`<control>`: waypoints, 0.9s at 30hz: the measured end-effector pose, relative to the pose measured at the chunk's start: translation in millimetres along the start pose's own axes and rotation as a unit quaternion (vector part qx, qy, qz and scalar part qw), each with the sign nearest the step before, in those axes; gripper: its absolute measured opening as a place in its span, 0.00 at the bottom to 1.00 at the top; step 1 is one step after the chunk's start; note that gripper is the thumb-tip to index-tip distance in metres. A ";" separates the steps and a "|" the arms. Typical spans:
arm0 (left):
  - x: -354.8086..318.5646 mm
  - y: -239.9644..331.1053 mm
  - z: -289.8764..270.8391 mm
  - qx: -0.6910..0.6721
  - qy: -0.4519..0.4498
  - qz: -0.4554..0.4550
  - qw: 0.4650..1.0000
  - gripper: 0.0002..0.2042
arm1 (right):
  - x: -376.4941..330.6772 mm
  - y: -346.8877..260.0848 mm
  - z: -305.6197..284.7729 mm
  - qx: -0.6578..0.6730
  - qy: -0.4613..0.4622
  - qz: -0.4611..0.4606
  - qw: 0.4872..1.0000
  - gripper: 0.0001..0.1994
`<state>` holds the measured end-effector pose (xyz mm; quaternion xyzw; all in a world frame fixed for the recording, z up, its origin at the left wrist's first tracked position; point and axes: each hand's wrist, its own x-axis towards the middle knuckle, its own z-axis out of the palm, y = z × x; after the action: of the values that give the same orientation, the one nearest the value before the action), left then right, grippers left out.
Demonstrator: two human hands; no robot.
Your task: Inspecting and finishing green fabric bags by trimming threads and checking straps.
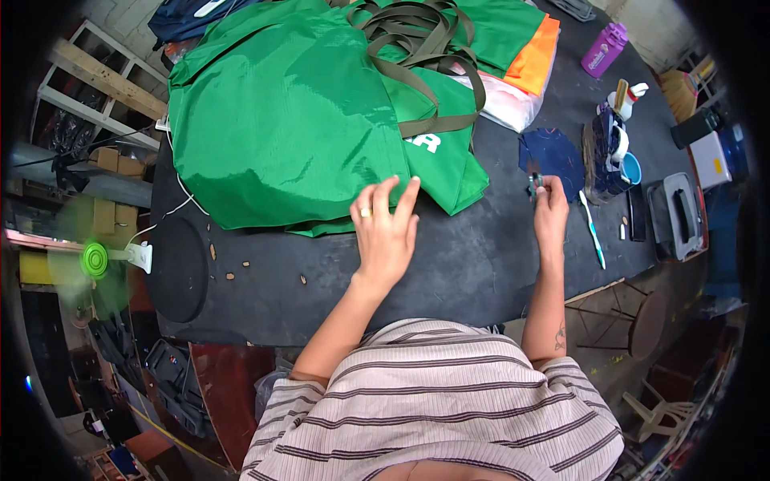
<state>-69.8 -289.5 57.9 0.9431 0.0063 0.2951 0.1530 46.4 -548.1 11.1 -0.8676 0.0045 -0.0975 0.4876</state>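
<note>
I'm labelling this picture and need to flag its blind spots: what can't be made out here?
All in the head view:
Tool in the right hand: small, dark and partly covered by the fingers; exact kind unclear.
Left hand: seen from above, so whether its fingers touch the green fabric is unclear.
Fan: blades blurred, apparently by spinning.
Navy bundle, top left: cut off by the top edge.

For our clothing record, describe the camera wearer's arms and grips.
The left grip is a gloveless hand with a gold-coloured ring. The right grip is gloveless; its forearm bears a small dark tattoo. Sleeves are short, pale, dark-striped.
</note>
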 end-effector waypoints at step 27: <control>26.0 -26.2 -3.3 -0.252 0.110 -0.079 0.958 0.05 | -40.2 -113.4 95.9 0.227 -0.195 -0.106 0.948 0.10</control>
<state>-48.1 -260.9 67.2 0.8321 0.0228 0.3763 0.4068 13.7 -403.4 52.1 -0.7316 -0.2052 0.0241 0.6496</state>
